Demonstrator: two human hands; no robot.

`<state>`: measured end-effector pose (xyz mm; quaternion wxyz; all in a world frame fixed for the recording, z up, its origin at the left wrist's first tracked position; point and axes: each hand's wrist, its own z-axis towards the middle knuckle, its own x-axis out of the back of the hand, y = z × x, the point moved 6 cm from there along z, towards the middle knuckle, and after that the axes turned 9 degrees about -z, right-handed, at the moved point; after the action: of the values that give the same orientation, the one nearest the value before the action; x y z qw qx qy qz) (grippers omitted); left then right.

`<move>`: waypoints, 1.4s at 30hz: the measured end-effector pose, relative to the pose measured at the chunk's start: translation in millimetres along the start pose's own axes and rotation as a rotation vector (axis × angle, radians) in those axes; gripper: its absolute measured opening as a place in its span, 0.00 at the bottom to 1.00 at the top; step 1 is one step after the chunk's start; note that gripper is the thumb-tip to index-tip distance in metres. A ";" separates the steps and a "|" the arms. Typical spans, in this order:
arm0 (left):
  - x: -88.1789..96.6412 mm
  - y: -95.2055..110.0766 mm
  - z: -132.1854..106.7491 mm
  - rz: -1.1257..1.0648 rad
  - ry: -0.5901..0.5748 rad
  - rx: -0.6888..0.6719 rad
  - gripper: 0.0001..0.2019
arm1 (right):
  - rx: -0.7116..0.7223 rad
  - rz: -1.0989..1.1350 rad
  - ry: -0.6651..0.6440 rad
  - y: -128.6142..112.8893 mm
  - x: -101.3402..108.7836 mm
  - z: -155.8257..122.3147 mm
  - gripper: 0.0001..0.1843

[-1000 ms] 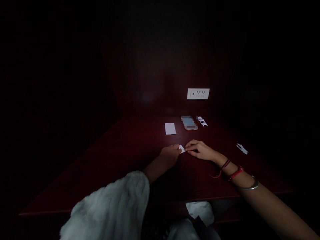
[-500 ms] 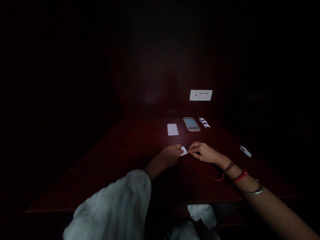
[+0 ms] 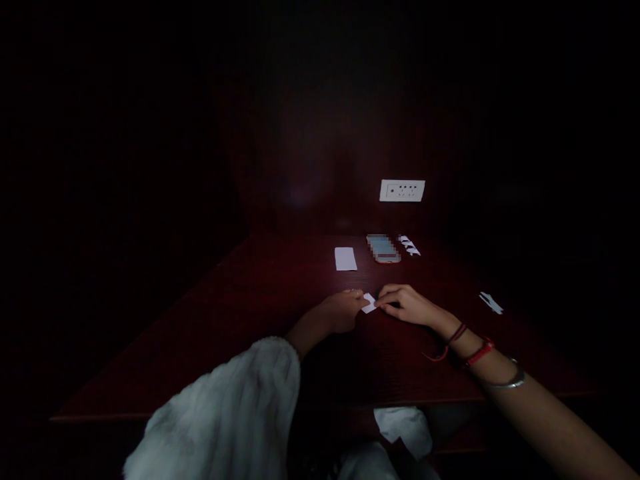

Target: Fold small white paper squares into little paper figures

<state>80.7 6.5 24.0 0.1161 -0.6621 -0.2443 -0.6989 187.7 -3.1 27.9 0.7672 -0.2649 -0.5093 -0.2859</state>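
Observation:
A small white piece of paper (image 3: 369,303) lies on the dark red table (image 3: 240,320) between my two hands. My left hand (image 3: 341,311), coming out of a fluffy white sleeve (image 3: 235,407), pinches the paper's left edge with closed fingers. My right hand (image 3: 405,305) has its fingers closed on the right edge. Red cord bracelets (image 3: 465,343) and a metal bangle are on my right wrist. The scene is very dark, so fine detail of the fold is not visible.
Farther back lie a white rectangular sheet (image 3: 345,259), a phone (image 3: 383,248) and several small folded white paper pieces (image 3: 409,245). Another white paper piece (image 3: 491,303) sits at the right. A white wall socket (image 3: 402,190) is on the back panel. The table's near edge crosses below my arms.
The view shifted slightly at first. My hands stay pinched on the small paper, with only slight finger movement.

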 end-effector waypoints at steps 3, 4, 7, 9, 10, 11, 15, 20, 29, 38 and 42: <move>1.7 -0.3 -0.2 -0.012 0.000 -0.008 0.19 | -0.004 0.005 0.004 -0.9 0.5 0.0 0.13; 2.4 -0.2 -0.4 -0.016 -0.002 -0.007 0.20 | -0.004 0.000 0.001 -1.3 0.4 0.0 0.14; 4.2 0.9 -0.9 -0.031 -0.011 -0.006 0.21 | -0.001 -0.030 -0.014 -2.5 -1.0 0.9 0.14; 4.6 1.4 -0.7 -0.044 -0.016 -0.006 0.21 | 0.002 -0.051 -0.021 -2.8 -2.4 2.1 0.14; 4.4 1.3 -0.4 -0.049 -0.018 -0.007 0.20 | 0.005 -0.059 -0.022 -2.9 -3.1 3.0 0.14; 4.2 0.9 0.0 -0.053 -0.016 -0.005 0.20 | 0.008 -0.066 -0.023 -2.9 -3.7 3.9 0.14; 2.7 -3.3 0.9 -0.058 -0.009 0.025 0.21 | 0.024 -0.087 -0.037 -3.2 -4.2 7.0 0.13; 2.1 -6.1 -2.2 -0.078 -0.017 0.061 0.20 | 0.038 -0.111 -0.068 -5.3 0.7 3.7 0.11; -1.2 -13.9 -1.3 -0.081 0.007 0.064 0.20 | -0.161 -0.028 0.100 15.8 9.0 -2.5 0.11; -1.9 -10.8 -2.6 -0.073 0.018 -0.033 0.21 | -0.270 0.071 0.082 26.4 -8.5 3.6 0.12; -2.5 -10.3 -2.0 -0.060 0.014 -0.076 0.21 | -0.317 0.077 0.094 30.1 -9.6 3.2 0.12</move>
<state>74.2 13.9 19.7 0.0716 -0.6537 -0.2365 -0.7153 204.0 21.7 16.6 0.7490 -0.3886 -0.4109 -0.3451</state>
